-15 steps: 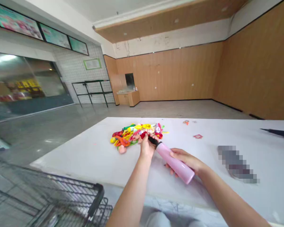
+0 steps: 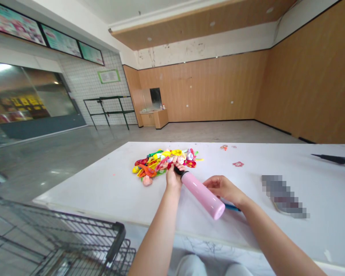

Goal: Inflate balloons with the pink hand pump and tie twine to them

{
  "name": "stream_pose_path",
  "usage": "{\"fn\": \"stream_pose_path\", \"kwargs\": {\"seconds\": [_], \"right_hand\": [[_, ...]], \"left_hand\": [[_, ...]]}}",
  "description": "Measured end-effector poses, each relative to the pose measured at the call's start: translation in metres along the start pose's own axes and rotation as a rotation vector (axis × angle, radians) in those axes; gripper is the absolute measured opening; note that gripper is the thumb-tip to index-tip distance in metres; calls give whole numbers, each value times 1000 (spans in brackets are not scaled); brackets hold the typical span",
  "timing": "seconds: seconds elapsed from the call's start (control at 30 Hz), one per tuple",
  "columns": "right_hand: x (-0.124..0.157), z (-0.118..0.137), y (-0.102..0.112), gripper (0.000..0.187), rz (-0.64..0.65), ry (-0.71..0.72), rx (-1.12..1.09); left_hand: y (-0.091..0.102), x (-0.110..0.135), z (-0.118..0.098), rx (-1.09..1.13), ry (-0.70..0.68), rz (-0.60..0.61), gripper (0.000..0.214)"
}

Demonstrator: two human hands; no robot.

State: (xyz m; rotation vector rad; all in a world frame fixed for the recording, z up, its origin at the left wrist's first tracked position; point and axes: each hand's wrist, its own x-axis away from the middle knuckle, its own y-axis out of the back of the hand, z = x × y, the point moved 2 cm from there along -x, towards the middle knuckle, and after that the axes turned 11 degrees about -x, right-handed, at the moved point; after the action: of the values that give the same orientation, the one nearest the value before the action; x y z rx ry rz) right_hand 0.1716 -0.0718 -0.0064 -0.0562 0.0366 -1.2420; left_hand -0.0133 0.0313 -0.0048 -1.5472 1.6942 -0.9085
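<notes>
My left hand [image 2: 174, 177] is closed around the black tapered end of a pink balloon pump [image 2: 202, 194]. The pump slants down to the right, its rounded pink end towards me. Just beyond that hand lies a heap of limp balloons [image 2: 158, 163] in red, yellow, orange, green and pale pink. My right hand [image 2: 222, 188] is beside the pump's right side, fingers bent together; the fingertips are partly hidden, and what they pinch, if anything, cannot be made out. Under the right wrist shows a thin blue stick [image 2: 232, 207], perhaps a pen.
A blurred-out flat object [image 2: 284, 197] lies to the right on the white table [image 2: 103, 195]. Farther right is a black pointed tool [image 2: 333, 159]. Small red cut-outs [image 2: 238, 164] lie towards the back. A black wire cart [image 2: 74, 226] stands at the table's left front.
My right hand has come off the pump's body and sits beside it with bent fingers. The pump has shifted slightly left. The blue stick shows now.
</notes>
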Motion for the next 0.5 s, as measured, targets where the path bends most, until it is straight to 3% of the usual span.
{"fn": "stream_pose_path", "kwargs": {"seconds": [0.2, 0.33, 0.5], "right_hand": [[1, -1, 0, 14, -45, 86, 602], [3, 2, 1, 13, -66, 69, 778], [0, 7, 15, 13, -277, -2, 981]], "left_hand": [[2, -2, -1, 100, 90, -6, 22], [-1, 0, -1, 97, 98, -3, 23], [-4, 4, -2, 75, 103, -13, 23]]}}
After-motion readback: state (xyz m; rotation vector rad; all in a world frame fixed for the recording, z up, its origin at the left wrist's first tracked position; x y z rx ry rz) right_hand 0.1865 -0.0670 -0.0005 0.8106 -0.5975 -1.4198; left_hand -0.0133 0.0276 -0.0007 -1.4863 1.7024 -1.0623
